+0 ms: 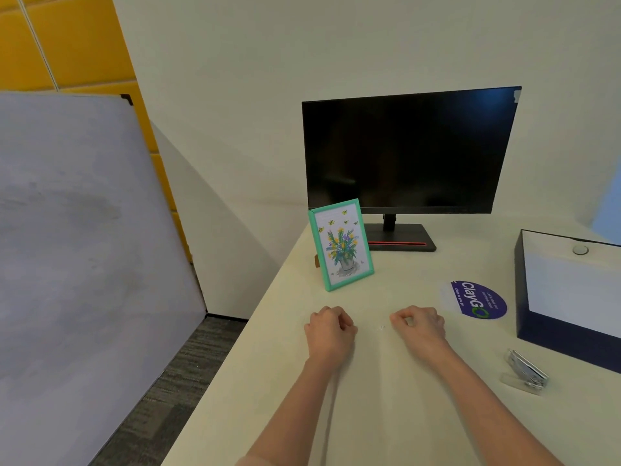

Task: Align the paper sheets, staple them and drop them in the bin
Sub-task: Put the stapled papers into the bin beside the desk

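Fists on the counter [369, 418]: left hand [331, 329] and right hand [420, 326] curled, holding nothing. Stapler [526, 373] lies lower right; sheets [578, 290] seemingly in the bin [564, 344] already, job likely done.

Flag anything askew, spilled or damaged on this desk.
Nothing spilled or damaged. Small oddities only: tiny white specks on the table between the left hand and right hand, both curled and holding nothing, and a pale scrap on the top right corner of the monitor.

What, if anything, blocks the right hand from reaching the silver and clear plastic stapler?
Likely nothing, so yes: only bare cream table lies between the right hand and the stapler.
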Demonstrator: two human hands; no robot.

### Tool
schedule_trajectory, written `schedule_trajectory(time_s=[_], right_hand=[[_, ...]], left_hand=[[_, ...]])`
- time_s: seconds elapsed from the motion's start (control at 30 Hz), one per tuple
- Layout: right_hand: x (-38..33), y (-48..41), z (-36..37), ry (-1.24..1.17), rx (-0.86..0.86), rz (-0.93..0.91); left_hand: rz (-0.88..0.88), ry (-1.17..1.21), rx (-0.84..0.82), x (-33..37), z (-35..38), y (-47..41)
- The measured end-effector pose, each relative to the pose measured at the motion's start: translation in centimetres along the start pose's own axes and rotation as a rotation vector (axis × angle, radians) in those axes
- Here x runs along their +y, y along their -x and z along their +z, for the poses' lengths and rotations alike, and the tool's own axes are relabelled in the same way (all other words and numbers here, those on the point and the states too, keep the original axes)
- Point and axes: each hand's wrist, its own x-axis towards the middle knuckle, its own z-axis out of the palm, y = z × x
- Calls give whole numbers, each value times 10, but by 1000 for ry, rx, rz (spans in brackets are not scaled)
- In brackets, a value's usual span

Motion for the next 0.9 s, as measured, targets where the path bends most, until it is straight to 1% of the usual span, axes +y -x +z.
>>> schedule_trajectory(time_s=[0.17,0.33,0.43,0.5,0.6,0.67,0.77,0.9], right_hand=[[-2,1,0,33,0,5],[-2,2,0,46,-7,5],[-3,1,-1,34,-14,6],[-3,1,-1,35,-14,11],[-3,1,-2,8,-15,15],[-1,1,-3,-17,-21,13],[0,0,-4,-32,-22,13],[-1,-2,-2,-3,-13,16]], left_hand=[[-10,-44,-9,4,-1,-5],[-14,-253,-37,12,3,-11],[-16,-311,-82,15,5,-15],[-4,-262,-103,19,5,-14],[11,-72,-105,26,7,-11],[43,5,-122,30,12,-9],[82,36,-115,32,19,-5],[81,70,-106,31,24,-8]])
